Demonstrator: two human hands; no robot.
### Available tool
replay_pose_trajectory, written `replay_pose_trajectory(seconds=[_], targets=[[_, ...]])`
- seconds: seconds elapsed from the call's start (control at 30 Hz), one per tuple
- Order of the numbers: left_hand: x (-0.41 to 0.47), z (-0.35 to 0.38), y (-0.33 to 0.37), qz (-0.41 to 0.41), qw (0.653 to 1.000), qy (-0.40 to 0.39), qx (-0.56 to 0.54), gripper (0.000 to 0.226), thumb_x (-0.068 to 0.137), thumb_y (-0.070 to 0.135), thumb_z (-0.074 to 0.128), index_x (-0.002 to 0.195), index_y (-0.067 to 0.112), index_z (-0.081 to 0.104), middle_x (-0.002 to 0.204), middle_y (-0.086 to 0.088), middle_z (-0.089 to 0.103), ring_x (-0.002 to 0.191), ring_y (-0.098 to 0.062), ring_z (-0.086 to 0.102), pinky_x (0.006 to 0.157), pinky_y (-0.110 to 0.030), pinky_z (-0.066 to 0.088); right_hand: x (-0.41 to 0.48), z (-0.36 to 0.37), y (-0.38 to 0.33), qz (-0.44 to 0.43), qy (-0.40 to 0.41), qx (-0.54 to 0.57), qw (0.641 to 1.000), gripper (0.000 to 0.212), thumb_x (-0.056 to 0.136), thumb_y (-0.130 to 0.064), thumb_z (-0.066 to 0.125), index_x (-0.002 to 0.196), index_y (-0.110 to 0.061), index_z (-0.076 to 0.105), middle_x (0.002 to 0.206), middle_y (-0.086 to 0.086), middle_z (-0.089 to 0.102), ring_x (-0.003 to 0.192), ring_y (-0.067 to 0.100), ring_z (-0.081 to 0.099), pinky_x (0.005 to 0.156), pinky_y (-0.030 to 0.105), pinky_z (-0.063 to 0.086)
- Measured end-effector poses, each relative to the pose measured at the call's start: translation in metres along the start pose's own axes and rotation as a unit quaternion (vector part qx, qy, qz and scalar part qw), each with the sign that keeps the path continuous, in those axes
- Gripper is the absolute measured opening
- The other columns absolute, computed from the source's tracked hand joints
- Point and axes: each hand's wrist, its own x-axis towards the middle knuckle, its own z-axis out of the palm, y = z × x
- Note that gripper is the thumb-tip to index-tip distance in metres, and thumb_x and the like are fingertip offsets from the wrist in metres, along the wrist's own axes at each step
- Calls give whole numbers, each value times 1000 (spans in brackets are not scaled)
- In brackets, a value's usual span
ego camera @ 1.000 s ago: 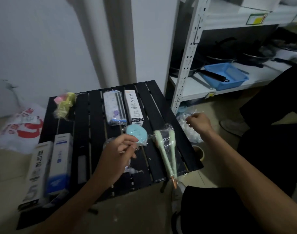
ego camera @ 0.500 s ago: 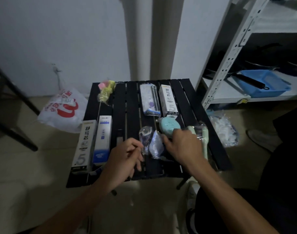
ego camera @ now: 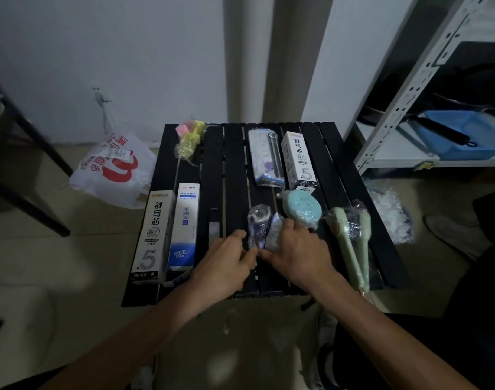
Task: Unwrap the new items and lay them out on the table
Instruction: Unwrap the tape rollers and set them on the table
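My left hand [ego camera: 226, 266] and right hand [ego camera: 299, 254] both pinch the near end of the wrapped packet [ego camera: 258, 225]. It lies by the front edge of the tabletop [ego camera: 235, 164], its long side pointing away from me.

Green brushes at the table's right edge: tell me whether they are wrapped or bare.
Wrapped: shiny, crinkled clear plastic shows around the heads of the green brushes, which lie flat on the black table.
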Motion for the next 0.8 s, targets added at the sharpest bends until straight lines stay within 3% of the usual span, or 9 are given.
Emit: replay_pose_trajectory(seconds=[0.13,0.3,0.5,0.63,0.8], targets=[[-1,4,5,2,999,-37,3,18,105,36,52,111,21,60,69,2,71,49,-5,65,69,-40,61,3,2,9,1,-5,81,997,77,82,-64,74,128,-10,42,127,14,61,113,37,64,80,38,49],[2,3,6,-26,999,-10,-39,33,105,47,46,99,19,61,79,2,75,46,-8,63,65,-36,60,-1,2,15,-11,2,141,990,73,74,-63,79,114,-24,32,110,6,65,96,32,68,78,42,57],[6,15,-1,-46,999,3,-13,42,98,57,55,90,16,61,77,-3,73,51,-14,62,64,-48,59,-3,1,21,-1,-27,86,996,98,70,-68,85,135,-13,37,129,13,61,115,34,64,84,38,50],[9,25,1,-42,999,8,13,37,98,51,60,84,17,61,74,-4,71,51,-12,60,58,-45,57,-4,-1,20,2,-27,46,999,106,73,-68,82,144,-5,36,135,17,58,121,37,62,89,39,51],[14,26,-1,-51,998,-11,18,38,101,30,58,75,5,68,67,-4,73,49,-13,63,60,-48,59,0,-3,23,-35,-54,29,998,102,74,-63,83,148,-26,23,131,15,63,116,40,64,91,45,53]])
